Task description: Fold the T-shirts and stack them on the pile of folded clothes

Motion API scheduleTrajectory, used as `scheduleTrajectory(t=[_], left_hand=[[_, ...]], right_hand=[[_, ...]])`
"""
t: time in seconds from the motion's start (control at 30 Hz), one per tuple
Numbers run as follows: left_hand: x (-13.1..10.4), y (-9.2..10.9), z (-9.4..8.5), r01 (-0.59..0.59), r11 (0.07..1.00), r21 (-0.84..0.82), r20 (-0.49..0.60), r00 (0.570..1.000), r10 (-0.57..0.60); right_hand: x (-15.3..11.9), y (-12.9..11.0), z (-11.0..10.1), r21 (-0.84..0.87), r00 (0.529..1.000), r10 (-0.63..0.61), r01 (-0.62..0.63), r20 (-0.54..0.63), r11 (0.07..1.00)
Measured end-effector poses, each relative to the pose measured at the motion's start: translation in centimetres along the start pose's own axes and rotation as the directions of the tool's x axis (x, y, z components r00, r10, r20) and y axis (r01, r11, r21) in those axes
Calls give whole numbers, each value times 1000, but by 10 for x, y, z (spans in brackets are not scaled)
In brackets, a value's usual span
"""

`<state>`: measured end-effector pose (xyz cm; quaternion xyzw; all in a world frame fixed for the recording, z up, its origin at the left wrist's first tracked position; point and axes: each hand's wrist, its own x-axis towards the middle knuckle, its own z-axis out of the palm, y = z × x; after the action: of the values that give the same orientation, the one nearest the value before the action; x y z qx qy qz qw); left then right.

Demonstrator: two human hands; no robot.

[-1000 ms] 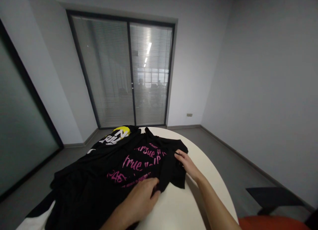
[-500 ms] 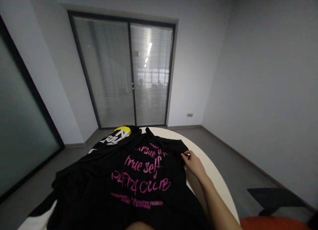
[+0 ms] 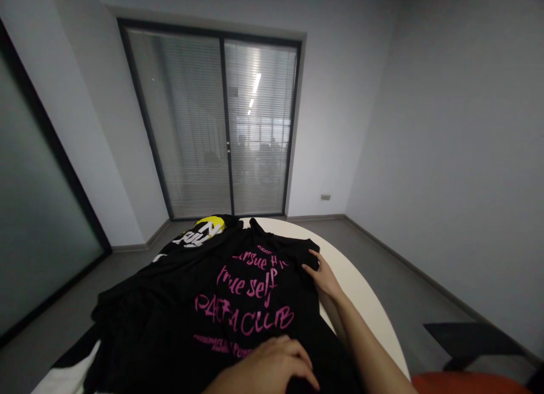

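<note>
A black T-shirt with pink lettering lies spread on the white round table. At its right sleeve rests my right hand, with thumb and fingers apart on the cloth and not pinching it. My left hand is over the lower part of the print, its fingers loosely bent and pointing right, nothing seen in them. It covers some of the small pink text. I cannot tell if it touches the fabric.
More dark clothing, one piece with a yellow and white print, lies on the left of the table. White cloth shows at the lower left. An orange chair seat stands at the lower right, and a glass door is ahead.
My left hand has come up from the bottom edge over the shirt's print. My right hand has gone from a pinch at the sleeve edge to fingers spread, slightly farther left.
</note>
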<state>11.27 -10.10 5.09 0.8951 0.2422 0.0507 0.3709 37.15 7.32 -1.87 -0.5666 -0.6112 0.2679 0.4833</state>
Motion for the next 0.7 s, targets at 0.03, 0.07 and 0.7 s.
scheduleTrajectory(t=[0.03,0.07,0.7], left_hand=[[0,-4,0,9,999,43,-90,996,-5],[0,-9,1,21,996,86,-152,988,-8],[1,-38,25,-139,942,305,-58,985,164]], right_hand=[[2,-2,-2,11,999,31,-31,-9,999],[3,-4,-4,-7,998,52,-53,-35,999],[15,-69,7,-735,986,146,-158,-81,660]])
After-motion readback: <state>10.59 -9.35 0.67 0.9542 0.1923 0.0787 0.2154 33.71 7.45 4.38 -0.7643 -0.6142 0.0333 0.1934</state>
